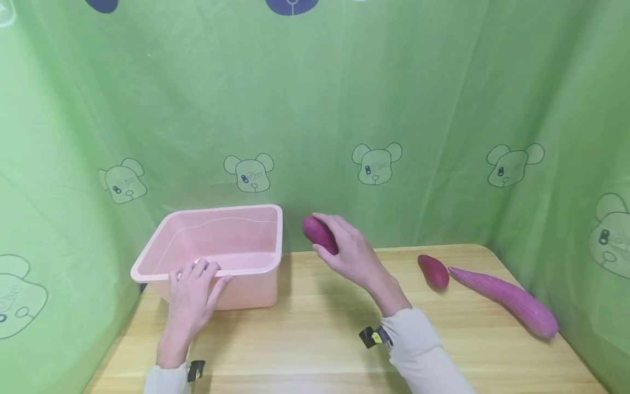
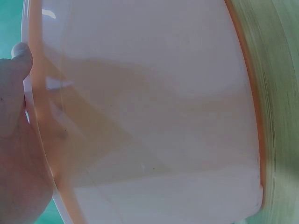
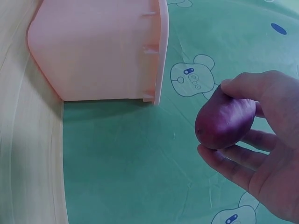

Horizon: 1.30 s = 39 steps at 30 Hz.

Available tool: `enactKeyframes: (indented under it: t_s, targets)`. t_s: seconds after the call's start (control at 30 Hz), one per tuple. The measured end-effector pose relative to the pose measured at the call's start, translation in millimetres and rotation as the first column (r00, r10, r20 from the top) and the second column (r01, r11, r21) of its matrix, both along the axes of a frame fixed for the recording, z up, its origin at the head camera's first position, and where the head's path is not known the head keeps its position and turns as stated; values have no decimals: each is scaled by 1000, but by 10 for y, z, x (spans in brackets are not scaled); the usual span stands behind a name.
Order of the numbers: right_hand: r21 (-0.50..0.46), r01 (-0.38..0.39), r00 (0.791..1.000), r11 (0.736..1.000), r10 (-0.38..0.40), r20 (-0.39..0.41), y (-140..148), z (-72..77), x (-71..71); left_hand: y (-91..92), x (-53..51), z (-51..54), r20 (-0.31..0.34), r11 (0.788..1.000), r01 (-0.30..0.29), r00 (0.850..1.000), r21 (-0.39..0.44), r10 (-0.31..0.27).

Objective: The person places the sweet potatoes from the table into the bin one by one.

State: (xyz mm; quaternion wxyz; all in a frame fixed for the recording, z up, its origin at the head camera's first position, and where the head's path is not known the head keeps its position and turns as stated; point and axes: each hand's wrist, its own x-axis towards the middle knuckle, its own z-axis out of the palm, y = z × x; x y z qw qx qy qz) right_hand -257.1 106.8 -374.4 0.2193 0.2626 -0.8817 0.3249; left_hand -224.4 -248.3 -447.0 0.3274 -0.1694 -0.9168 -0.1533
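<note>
At the left of the head view stands a pink plastic basin. My left hand grips its near rim, with the fingers hooked over the edge. In the left wrist view the thumb lies at the rim beside the basin's outer wall. To the right of the basin, my right hand holds a purple sweet potato in the air above the table. The right wrist view shows thumb and fingers around this smooth, oblong sweet potato, apart from the basin.
On the right of the wooden table lie a reddish oblong fruit or tuber and a long, ridged purple vegetable, nearly touching at their ends. Green cloth with bear-head drawings encloses the back and sides.
</note>
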Motion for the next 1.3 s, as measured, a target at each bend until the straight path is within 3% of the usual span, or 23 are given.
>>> enactKeyframes:
  t_s: [0.7, 1.3]
  targets:
    - [32, -58, 998, 998, 58, 0, -243, 103, -59, -26, -22, -31, 17, 1000, -20, 1000, -6, 20]
    - [20, -125, 992, 992, 125, 11, -430, 123, -84, -10, -10, 5, 37, 1000, -24, 999, -10, 24]
